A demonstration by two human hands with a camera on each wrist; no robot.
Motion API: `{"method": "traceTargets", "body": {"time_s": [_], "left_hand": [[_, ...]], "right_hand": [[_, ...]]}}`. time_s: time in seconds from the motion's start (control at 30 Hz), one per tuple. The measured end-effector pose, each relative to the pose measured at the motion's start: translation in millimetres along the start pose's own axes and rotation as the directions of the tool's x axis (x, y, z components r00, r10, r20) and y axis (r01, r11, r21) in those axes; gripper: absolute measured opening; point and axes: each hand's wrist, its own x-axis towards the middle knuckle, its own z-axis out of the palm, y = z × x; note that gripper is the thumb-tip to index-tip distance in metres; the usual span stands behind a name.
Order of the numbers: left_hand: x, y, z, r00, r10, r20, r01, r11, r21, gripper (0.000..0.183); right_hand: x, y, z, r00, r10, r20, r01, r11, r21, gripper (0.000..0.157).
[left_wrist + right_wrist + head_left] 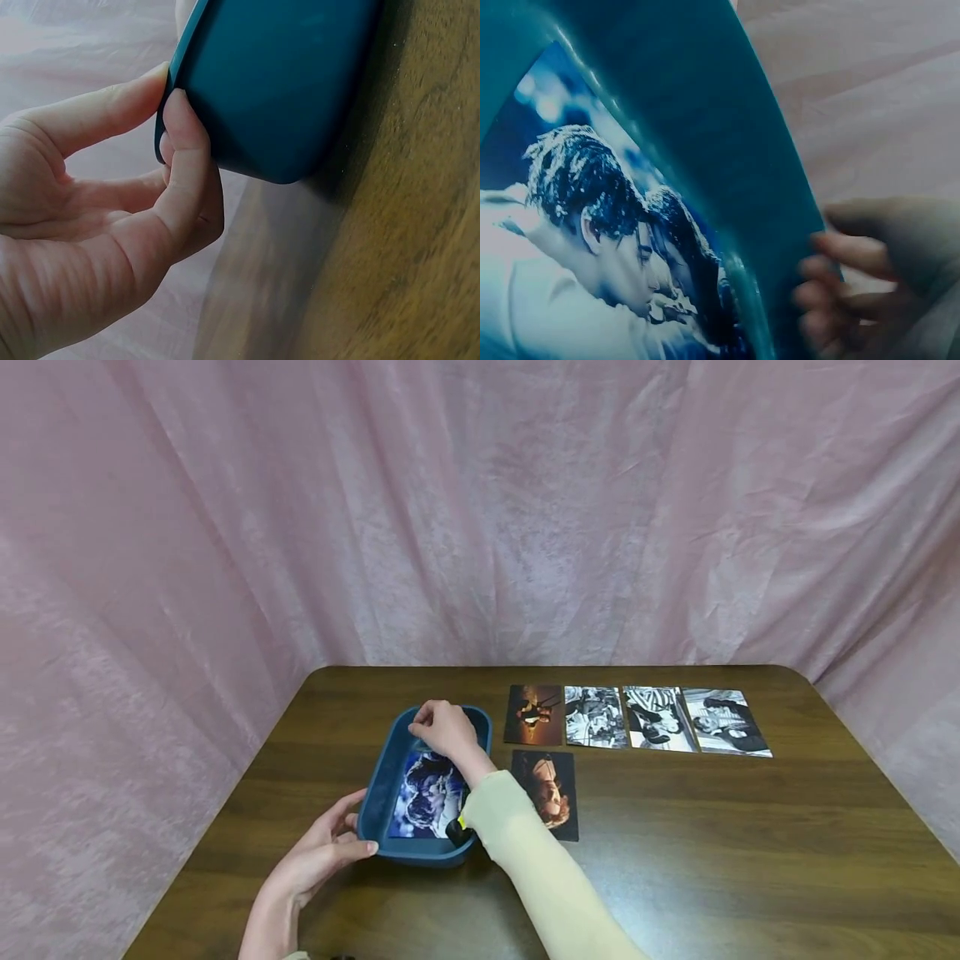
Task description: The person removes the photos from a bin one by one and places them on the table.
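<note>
A deep blue plastic tray (378,797) stands on the table, with a blue-toned photo card (427,797) of two people lying on its floor. My left hand (318,847) grips the tray's near left corner, thumb on one side of the rim and fingers on the other. In the left wrist view the fingers (187,161) pinch that rim. Over the tray's far part hangs my right hand (447,729), its fingers loosely curled and nothing visible between them. The right wrist view shows those fingers (821,292) near the tray wall, apart from the photo card.
Right of the tray, a row holds a brown photo card (534,716) and several black-and-white cards (660,718). Below the row, a dark portrait card (558,802) is partly covered by my right sleeve (540,852). A pink curtain (480,527) hangs behind the wooden table (712,852).
</note>
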Motion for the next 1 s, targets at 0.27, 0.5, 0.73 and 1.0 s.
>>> {"method": "traceTargets", "body": {"time_s": [0.27, 0.5, 0.73, 1.0], "left_hand": [[-1.2, -1.0, -2.1, 1.0, 0.005, 0.025, -0.005, 1.0, -0.007, 0.085], [-1.8, -1.3, 1.1, 1.0, 0.002, -0.008, -0.002, 0.999, -0.033, 0.084], [-6.0, -2.9, 7.7, 0.999, 0.011, -0.048, -0.016, 0.994, -0.105, 0.084], [-5.9, -5.5, 6.6, 0.999, 0.022, -0.026, -0.025, 0.989, -0.144, 0.085]], "right_hand": [[-13, -2, -1.7, 0.931, 0.143, 0.335, 0.024, 0.894, -0.448, 0.077], [-22, -5, -6.4, 0.907, 0.196, 0.372, 0.036, 0.845, -0.533, 0.102], [-21, -6, -6.4, 0.922, 0.211, 0.324, 0.007, 0.828, -0.56, 0.099], [-22, -4, -4.8, 0.935, 0.19, 0.3, -0.001, 0.846, -0.533, 0.099]]}}
